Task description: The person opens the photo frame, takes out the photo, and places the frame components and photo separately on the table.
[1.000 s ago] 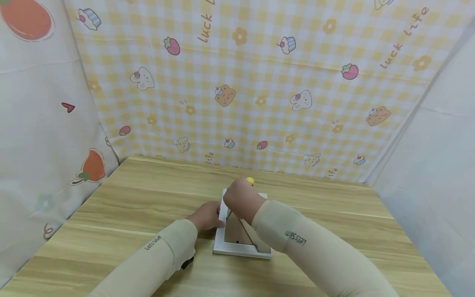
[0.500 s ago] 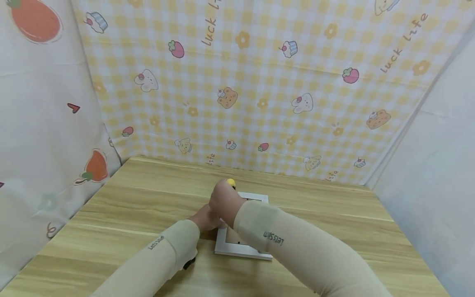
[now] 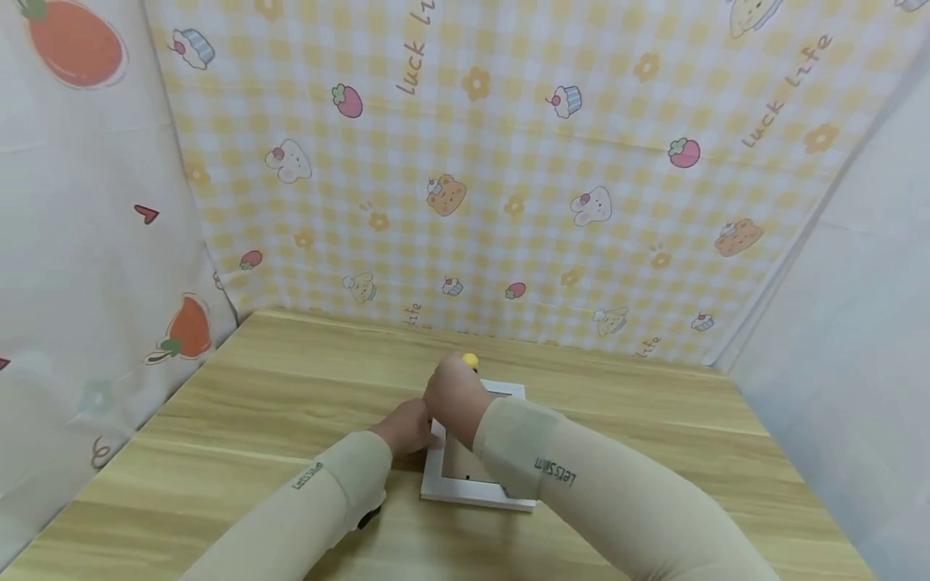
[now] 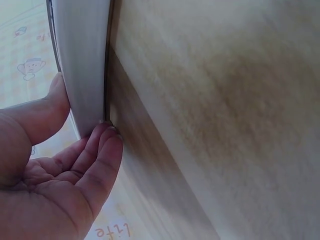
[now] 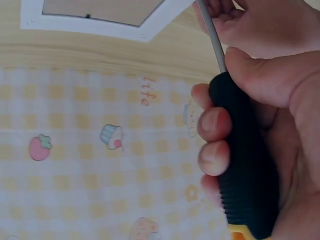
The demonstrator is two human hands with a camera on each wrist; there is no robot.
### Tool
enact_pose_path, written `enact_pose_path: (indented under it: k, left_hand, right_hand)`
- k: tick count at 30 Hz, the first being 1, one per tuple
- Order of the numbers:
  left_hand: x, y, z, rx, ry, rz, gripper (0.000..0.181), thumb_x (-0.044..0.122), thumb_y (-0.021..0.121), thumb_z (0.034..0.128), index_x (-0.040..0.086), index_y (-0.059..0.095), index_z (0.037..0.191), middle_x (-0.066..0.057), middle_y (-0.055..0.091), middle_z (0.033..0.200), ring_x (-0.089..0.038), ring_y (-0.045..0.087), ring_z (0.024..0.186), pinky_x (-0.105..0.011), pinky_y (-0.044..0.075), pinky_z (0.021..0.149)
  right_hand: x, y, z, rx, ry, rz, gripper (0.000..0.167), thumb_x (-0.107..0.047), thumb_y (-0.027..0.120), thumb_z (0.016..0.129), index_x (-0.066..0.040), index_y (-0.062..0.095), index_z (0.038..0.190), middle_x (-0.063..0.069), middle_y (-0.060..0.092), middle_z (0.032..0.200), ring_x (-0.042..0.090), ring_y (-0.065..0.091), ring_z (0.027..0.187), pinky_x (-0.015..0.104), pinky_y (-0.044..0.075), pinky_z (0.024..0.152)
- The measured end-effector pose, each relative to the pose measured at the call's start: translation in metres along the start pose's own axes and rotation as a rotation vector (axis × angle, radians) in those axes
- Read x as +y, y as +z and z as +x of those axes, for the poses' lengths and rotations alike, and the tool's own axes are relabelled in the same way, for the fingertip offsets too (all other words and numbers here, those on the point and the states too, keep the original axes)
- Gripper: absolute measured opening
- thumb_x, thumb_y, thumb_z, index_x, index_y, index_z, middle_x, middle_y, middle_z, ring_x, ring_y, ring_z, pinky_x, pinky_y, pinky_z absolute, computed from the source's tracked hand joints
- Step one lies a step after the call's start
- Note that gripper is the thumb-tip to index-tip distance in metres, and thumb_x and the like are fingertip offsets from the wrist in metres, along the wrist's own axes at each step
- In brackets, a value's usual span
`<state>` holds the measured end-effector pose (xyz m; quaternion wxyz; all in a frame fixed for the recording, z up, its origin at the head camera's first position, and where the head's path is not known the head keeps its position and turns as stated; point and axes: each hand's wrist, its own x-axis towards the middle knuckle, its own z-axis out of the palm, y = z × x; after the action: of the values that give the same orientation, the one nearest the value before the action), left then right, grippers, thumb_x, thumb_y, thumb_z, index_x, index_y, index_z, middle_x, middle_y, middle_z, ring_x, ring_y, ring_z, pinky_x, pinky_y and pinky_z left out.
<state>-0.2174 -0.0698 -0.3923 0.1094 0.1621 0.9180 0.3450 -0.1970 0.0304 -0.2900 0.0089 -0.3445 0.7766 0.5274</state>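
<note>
A white picture frame (image 3: 472,492) lies on the table with its brown backing (image 3: 461,460) up; a small dark tab shows at the backing's edge. My left hand (image 3: 405,428) holds the frame's left side, thumb on one face and curled fingers on the other, as the left wrist view shows on the frame's edge (image 4: 85,60). In my right hand (image 3: 456,395) is a screwdriver (image 5: 245,155) with a black grip and yellow end, fingers wrapped round the handle. Its metal shaft points to the frame's left side near my left hand; the tip is hidden.
The wood-grain table (image 3: 639,452) extends on both sides of the frame. Behind it hangs a yellow checked cloth (image 3: 516,161), with pale cloths at left and right. A black strap piece (image 3: 369,516) shows under the left sleeve.
My right hand with the screwdriver has moved left from over the backing to the frame's left side, then slightly back right. The left hand keeps its hold.
</note>
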Motion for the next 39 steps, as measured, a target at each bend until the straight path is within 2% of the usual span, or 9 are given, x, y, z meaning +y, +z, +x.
enact_pose_path:
  k: [3, 6, 9, 14, 19, 22, 25, 31, 39]
  left_hand:
    - [-0.003, 0.003, 0.001, 0.012, -0.016, -0.01, 0.017, 0.003, 0.077, 0.077, 0.001, 0.063, 0.088, -0.004, 0.065, 0.084, -0.017, 0.056, 0.078, -0.035, 0.049, 0.077]
    - [-0.005, 0.005, 0.001, 0.022, -0.042, -0.029, 0.018, 0.004, 0.078, 0.077, 0.0, 0.06, 0.082, -0.003, 0.062, 0.077, -0.015, 0.052, 0.072, -0.032, 0.048, 0.071]
    - [-0.006, 0.005, 0.001, 0.022, -0.073, -0.035, 0.021, 0.005, 0.078, 0.0782, -0.001, 0.06, 0.085, -0.004, 0.062, 0.079, -0.016, 0.053, 0.073, -0.033, 0.048, 0.071]
    - [-0.007, 0.005, 0.002, 0.01, -0.109, -0.02, 0.021, 0.007, 0.078, 0.08, -0.001, 0.06, 0.086, -0.005, 0.059, 0.079, -0.017, 0.051, 0.073, -0.033, 0.047, 0.069]
    - [-0.008, 0.007, 0.004, 0.024, -0.103, -0.011, 0.018, 0.007, 0.077, 0.0802, 0.0, 0.061, 0.086, -0.004, 0.059, 0.078, -0.017, 0.051, 0.074, -0.034, 0.047, 0.071]
    - [-0.008, 0.008, 0.005, 0.035, -0.096, -0.006, 0.019, 0.007, 0.077, 0.0797, 0.0, 0.063, 0.088, -0.004, 0.06, 0.081, -0.017, 0.053, 0.077, -0.036, 0.048, 0.076]
    - [-0.008, 0.009, 0.005, 0.037, -0.098, -0.001, 0.02, 0.008, 0.077, 0.0799, -0.001, 0.063, 0.091, -0.006, 0.062, 0.086, -0.018, 0.055, 0.081, -0.038, 0.049, 0.08]
    - [-0.007, 0.008, 0.004, 0.029, -0.113, -0.003, 0.022, 0.009, 0.077, 0.0811, -0.002, 0.063, 0.094, -0.007, 0.062, 0.09, -0.02, 0.058, 0.085, -0.04, 0.049, 0.081]
    - [-0.005, 0.007, 0.001, 0.037, -0.111, 0.021, 0.021, 0.009, 0.077, 0.0813, -0.002, 0.062, 0.09, -0.007, 0.061, 0.086, -0.02, 0.056, 0.082, -0.039, 0.049, 0.079]
  right_hand:
    - [0.003, 0.013, -0.005, 0.033, 0.055, 0.067, 0.012, -0.031, 0.065, 0.093, -0.021, 0.071, 0.091, -0.01, 0.06, 0.071, 0.006, 0.047, 0.059, 0.022, 0.048, 0.067]
    - [0.006, 0.025, -0.008, 0.06, 0.1, 0.159, 0.021, -0.026, 0.062, 0.094, -0.02, 0.066, 0.075, -0.008, 0.042, 0.055, 0.007, 0.034, 0.051, 0.02, 0.036, 0.05]
    - [0.009, 0.035, -0.011, 0.081, 0.127, 0.262, 0.029, -0.023, 0.062, 0.094, -0.018, 0.06, 0.066, -0.005, 0.035, 0.053, 0.009, 0.028, 0.049, 0.021, 0.031, 0.045]
    - [0.013, 0.048, -0.021, 0.056, 0.161, 0.465, 0.03, -0.024, 0.064, 0.093, -0.016, 0.059, 0.064, -0.006, 0.038, 0.054, 0.008, 0.031, 0.049, 0.022, 0.042, 0.047]
    - [0.02, 0.07, -0.034, 0.073, 0.193, 0.84, 0.027, -0.031, 0.067, 0.091, -0.013, 0.062, 0.072, -0.005, 0.053, 0.062, 0.008, 0.044, 0.057, 0.027, 0.048, 0.059]
    - [0.02, 0.092, -0.04, 0.106, 0.217, 1.093, 0.023, -0.027, 0.066, 0.091, -0.012, 0.06, 0.075, -0.004, 0.055, 0.067, 0.011, 0.046, 0.061, 0.03, 0.045, 0.062]
    - [0.015, 0.115, -0.044, 0.151, 0.253, 1.262, 0.022, -0.024, 0.067, 0.091, -0.013, 0.058, 0.075, -0.004, 0.052, 0.066, 0.012, 0.045, 0.061, 0.031, 0.04, 0.06]
    - [-0.001, 0.147, -0.049, 0.242, 0.313, 1.399, 0.019, -0.02, 0.068, 0.09, -0.011, 0.059, 0.075, -0.005, 0.05, 0.065, 0.012, 0.043, 0.06, 0.03, 0.038, 0.06]
    - [-0.025, 0.167, -0.051, 0.29, 0.448, 1.502, 0.008, -0.011, 0.069, 0.089, -0.007, 0.063, 0.086, -0.003, 0.054, 0.072, 0.014, 0.047, 0.065, 0.032, 0.042, 0.062]
